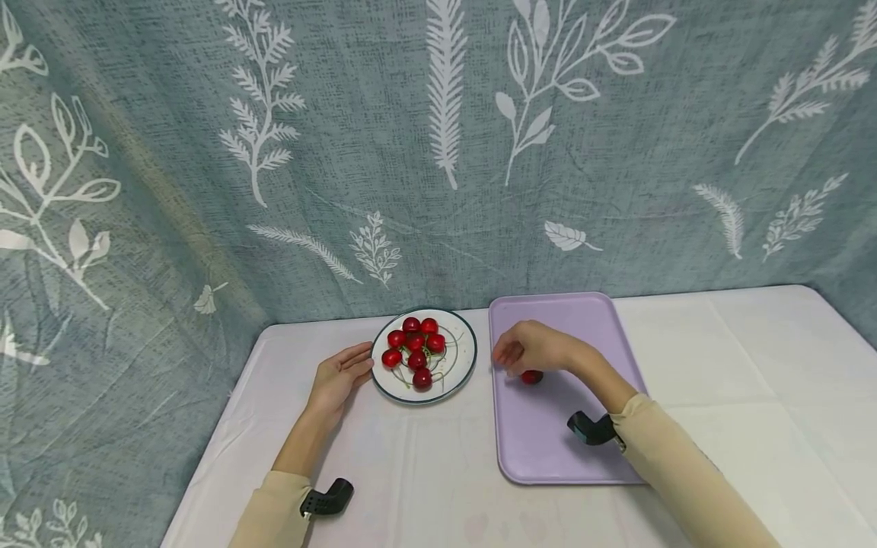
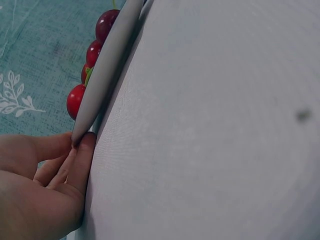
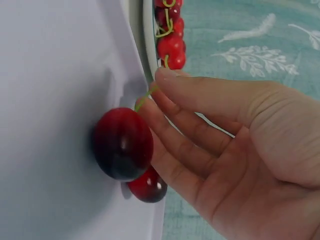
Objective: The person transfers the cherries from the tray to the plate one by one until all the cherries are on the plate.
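Note:
My left hand (image 1: 337,382) grips the left rim of a white plate (image 1: 460,365) with a dark blue edge, thumb and fingers pinching it in the left wrist view. Several red cherries (image 1: 416,359) with thin stems lie on the plate. Over the lilac tray, my right hand (image 1: 537,346) pinches the green stem of a dark red cherry (image 3: 123,144) between thumb and fingertips. The cherry hangs close to the tray surface. Just behind it in the right wrist view is a second cherry (image 3: 148,185), partly hidden by the first.
The lilac tray (image 1: 548,453) lies right of the plate, with a low raised rim and a narrow strip of white tablecloth (image 1: 438,472) between them. A blue-green leaf-patterned curtain (image 1: 384,152) hangs along the back edge. Black wrist cameras (image 1: 327,498) sit on both sleeves.

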### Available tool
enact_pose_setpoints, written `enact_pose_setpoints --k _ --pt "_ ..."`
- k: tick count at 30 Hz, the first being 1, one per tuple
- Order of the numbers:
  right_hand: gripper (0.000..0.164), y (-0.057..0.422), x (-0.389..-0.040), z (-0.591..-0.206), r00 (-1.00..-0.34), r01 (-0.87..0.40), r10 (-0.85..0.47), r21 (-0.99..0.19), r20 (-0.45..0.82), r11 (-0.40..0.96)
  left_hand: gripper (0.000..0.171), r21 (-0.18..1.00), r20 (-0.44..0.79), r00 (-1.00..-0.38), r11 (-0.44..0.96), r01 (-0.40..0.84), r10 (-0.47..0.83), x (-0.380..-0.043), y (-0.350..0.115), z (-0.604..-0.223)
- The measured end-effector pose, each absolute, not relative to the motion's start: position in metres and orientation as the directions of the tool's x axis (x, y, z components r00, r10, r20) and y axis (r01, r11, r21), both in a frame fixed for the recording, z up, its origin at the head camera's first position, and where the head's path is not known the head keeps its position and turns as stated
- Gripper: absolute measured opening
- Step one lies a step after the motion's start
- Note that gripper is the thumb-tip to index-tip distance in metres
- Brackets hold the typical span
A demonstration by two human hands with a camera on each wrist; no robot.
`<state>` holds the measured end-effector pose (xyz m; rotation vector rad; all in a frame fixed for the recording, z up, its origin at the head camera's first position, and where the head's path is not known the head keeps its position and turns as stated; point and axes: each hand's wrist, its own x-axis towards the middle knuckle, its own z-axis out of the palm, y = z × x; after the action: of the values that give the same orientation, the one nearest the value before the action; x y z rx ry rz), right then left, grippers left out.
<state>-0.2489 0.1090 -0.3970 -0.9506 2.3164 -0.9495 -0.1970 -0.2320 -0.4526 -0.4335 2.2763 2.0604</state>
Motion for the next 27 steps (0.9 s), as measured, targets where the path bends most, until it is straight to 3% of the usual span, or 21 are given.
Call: enact_pose_setpoints --k 7,14,27 --pt "0.013 0.111 -0.249 -0.401 -0.665 -0.503 -0.738 -0.661 -0.116 0.557 0.043 0.970 -0.216 -0.959 0.075 -0.233 -0.183 -0.199 -0.231 -0.450" --pt "0.013 0.117 -0.252 -0.403 -0.688 -0.538 -0.725 -0.658 -0.019 0.527 0.044 0.967 -0.224 -0.957 0.081 -0.242 -0.183 -0.200 -0.230 -0.451" --pt "0.020 0.126 -0.251 -0.400 -0.764 -0.358 -0.646 -0.822 -0.015 0.443 0.043 0.961 -0.244 -0.952 0.088 -0.263 -0.186 -0.200 -0.233 -0.453"
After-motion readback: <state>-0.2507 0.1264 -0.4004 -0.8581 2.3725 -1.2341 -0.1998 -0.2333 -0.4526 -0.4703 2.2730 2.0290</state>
